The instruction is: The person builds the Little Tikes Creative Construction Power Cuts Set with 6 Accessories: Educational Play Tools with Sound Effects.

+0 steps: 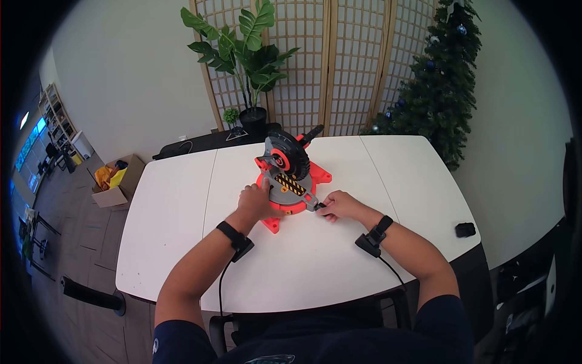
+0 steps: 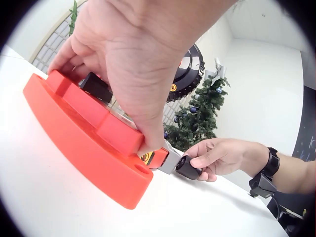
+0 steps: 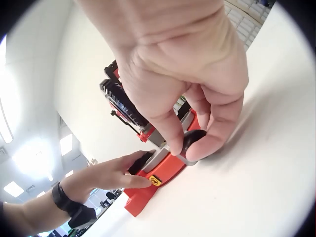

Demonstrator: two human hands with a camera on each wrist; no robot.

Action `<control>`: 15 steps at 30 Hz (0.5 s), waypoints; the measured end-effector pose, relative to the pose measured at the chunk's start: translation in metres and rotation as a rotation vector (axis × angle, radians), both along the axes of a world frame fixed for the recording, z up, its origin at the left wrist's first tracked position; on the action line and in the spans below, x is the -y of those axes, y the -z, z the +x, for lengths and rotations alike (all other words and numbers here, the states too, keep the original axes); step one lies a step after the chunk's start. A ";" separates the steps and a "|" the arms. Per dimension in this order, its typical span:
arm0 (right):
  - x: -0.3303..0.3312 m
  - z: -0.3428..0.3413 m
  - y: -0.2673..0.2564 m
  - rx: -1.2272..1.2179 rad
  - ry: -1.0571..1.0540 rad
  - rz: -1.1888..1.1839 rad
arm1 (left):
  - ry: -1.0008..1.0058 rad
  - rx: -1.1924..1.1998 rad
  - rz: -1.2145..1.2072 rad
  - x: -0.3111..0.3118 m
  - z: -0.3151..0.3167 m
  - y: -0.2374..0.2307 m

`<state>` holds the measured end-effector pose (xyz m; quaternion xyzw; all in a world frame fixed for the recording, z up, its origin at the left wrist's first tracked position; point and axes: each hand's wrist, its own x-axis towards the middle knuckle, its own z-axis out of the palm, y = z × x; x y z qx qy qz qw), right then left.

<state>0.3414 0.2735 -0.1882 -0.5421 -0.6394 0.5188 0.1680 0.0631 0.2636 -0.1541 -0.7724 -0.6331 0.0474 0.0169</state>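
Note:
A toy miter saw [image 1: 290, 159] with a red base, grey turntable and black blade stands on the white table. My left hand [image 1: 254, 203] holds the left side of its red base [image 2: 89, 133], fingers over the top and thumb at the front edge. At the end of the grey arm that juts from the front is a black knob [image 2: 189, 168]. My right hand [image 1: 341, 205] pinches this knob between thumb and fingers. A black-and-yellow striped strip [image 1: 290, 184] runs along the turntable, below the blade.
The white table [image 1: 291, 261] surrounds the saw. A small black object [image 1: 465, 230] lies by its right edge. Behind stand a potted plant [image 1: 253, 116], a folding screen [image 1: 330, 73] and a decorated tree [image 1: 433, 85]. An open cardboard box [image 1: 128, 182] sits on the floor at left.

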 end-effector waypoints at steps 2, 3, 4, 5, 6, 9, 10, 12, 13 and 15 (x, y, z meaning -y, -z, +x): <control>-0.005 0.002 0.003 -0.027 -0.009 -0.028 | -0.003 0.016 -0.004 0.000 0.000 -0.002; -0.005 0.002 0.004 -0.055 -0.017 -0.059 | -0.005 0.014 -0.011 0.001 0.000 -0.003; 0.003 -0.002 -0.006 -0.055 -0.018 -0.059 | -0.007 0.011 -0.018 0.002 0.001 -0.004; 0.012 -0.007 -0.016 0.097 -0.046 0.081 | -0.007 0.011 -0.018 0.002 0.001 -0.004; 0.018 -0.010 -0.023 0.249 -0.073 0.221 | -0.010 0.003 -0.019 0.003 0.001 -0.004; 0.018 -0.015 0.015 0.547 -0.149 1.086 | -0.014 -0.010 -0.021 0.002 0.002 -0.004; 0.019 -0.016 0.014 0.547 -0.149 1.085 | -0.017 -0.016 -0.023 0.003 0.002 -0.004; 0.026 -0.019 0.006 0.615 -0.087 0.973 | -0.017 -0.018 -0.030 0.003 0.002 -0.004; 0.025 -0.017 -0.002 0.615 -0.086 0.973 | -0.018 -0.018 -0.033 0.003 0.002 -0.005; 0.016 -0.010 -0.019 0.243 -0.058 0.172 | -0.018 -0.009 -0.034 0.003 0.002 -0.005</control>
